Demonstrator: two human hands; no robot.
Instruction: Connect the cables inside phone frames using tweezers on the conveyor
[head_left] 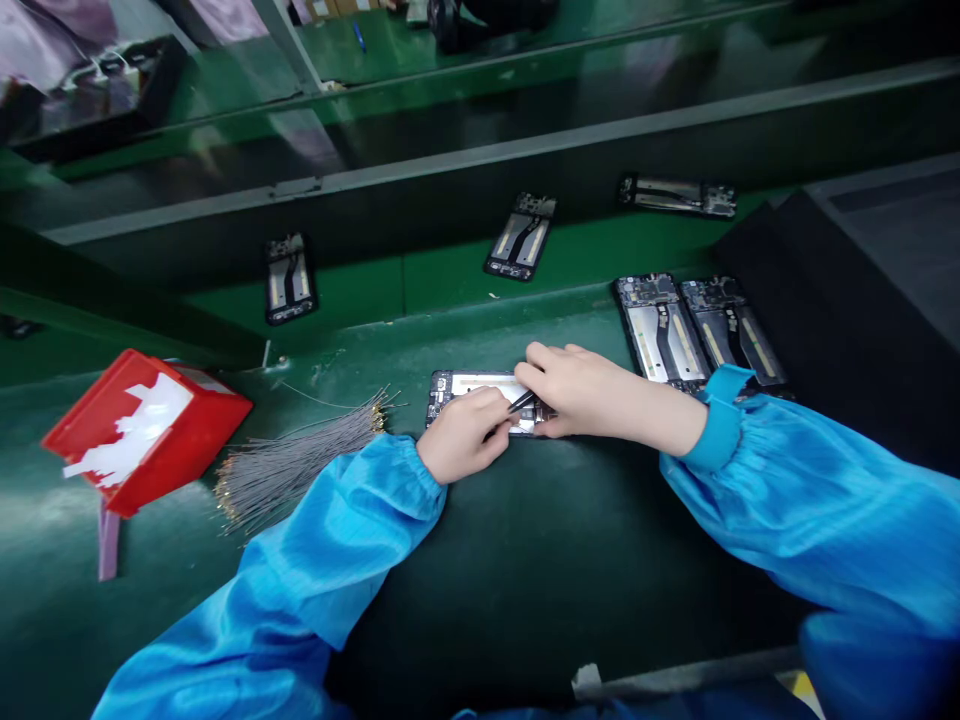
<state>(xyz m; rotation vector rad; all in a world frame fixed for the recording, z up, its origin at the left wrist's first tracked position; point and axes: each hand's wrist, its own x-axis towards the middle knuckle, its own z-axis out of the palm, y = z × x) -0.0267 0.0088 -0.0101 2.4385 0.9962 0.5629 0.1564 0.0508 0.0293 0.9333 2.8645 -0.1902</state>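
An opened phone (441, 388) lies sideways on the green bench in front of me, its inner parts facing up. My right hand (574, 388) covers its right end and grips black tweezers (523, 401), whose tip points left toward my other hand. Over the phone's lower middle, my left hand (466, 432) is closed with thumb and fingertips together; whatever they pinch is too small to tell. Left of that hand lies a bundle of thin grey cables (300, 462) with gold-coloured ends. Both hands hide much of the phone.
Two opened phones, a nearer one (660, 335) and its neighbour (731, 330), lie side by side at right. Further phones (289, 280) (523, 238) (679, 195) rest on the green strip behind. A red bin (214, 415) stands left; a black sheet (840, 300) covers the right side.
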